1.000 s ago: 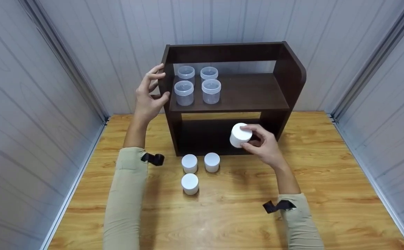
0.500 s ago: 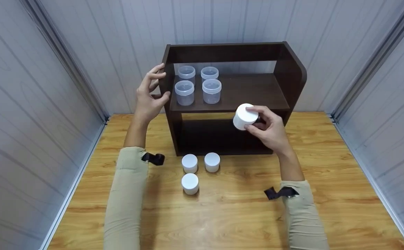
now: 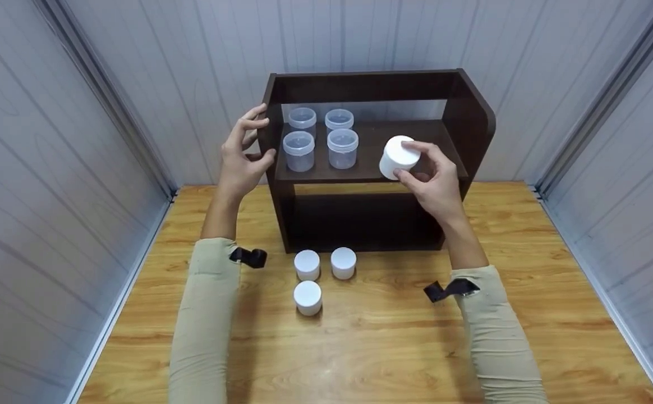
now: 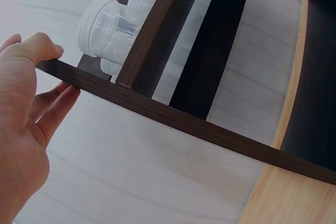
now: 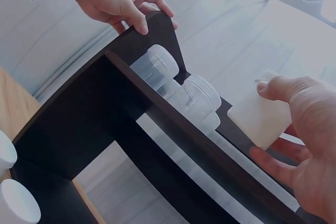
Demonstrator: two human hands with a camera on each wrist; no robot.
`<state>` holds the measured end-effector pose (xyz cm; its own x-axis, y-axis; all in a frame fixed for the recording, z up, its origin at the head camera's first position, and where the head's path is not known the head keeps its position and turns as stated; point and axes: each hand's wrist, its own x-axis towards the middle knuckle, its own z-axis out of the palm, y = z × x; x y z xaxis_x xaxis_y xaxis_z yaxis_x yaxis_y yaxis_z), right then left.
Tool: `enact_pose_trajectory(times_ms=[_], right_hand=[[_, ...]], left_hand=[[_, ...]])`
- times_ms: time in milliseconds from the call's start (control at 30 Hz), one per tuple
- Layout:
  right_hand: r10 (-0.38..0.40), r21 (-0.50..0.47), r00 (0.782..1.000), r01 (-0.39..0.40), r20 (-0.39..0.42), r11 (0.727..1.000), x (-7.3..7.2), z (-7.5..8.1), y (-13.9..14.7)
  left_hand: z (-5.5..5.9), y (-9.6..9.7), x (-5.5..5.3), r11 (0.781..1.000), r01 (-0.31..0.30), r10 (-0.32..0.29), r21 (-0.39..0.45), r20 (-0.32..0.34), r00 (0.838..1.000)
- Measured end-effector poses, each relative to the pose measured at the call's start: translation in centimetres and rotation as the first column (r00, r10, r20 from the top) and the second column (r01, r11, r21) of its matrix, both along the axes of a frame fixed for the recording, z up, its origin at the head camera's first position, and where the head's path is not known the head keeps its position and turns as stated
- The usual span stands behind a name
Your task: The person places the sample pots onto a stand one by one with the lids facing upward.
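In the head view my right hand (image 3: 436,182) pinches a white lidded jar (image 3: 398,158) between thumb and fingers. The jar is tilted and held in front of the upper board of a dark brown shelf (image 3: 416,140), right of several clear plastic jars (image 3: 343,150). The right wrist view shows the same white jar (image 5: 260,116) close to the upper board. My left hand (image 3: 242,160) grips the shelf's left side panel, its thumb on one face and fingers on the other, as the left wrist view shows at the panel (image 4: 131,100).
Three more white jars stand on the wooden table (image 3: 371,348) before the shelf: a back left jar (image 3: 307,265), a back right jar (image 3: 343,264) and a front jar (image 3: 308,298). Pale panel walls (image 3: 237,39) enclose the table behind and at both sides.
My right hand has raised the white jar from in front of the lower compartment to the height of the upper board. The left hand keeps its place on the side panel.
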<state>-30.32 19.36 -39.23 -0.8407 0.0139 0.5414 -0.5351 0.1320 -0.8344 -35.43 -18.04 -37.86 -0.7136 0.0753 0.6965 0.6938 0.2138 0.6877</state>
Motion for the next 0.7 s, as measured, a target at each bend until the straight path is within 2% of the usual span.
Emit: enact_pose_trajectory(times_ms=[400,700], right_hand=[[-0.066,0.093,0.997,0.070,-0.046,0.993,-1.9,2.5,-0.5],[-0.154,0.212,0.986,0.166,-0.070,0.963,-4.0,3.0,-0.4]], left_hand=[[-0.1,-0.2,-0.2,0.999,0.027,-0.027,0.026,-0.006,1.000],[-0.2,-0.2,-0.2,1.000,0.008,-0.008,-0.004,-0.018,1.000]])
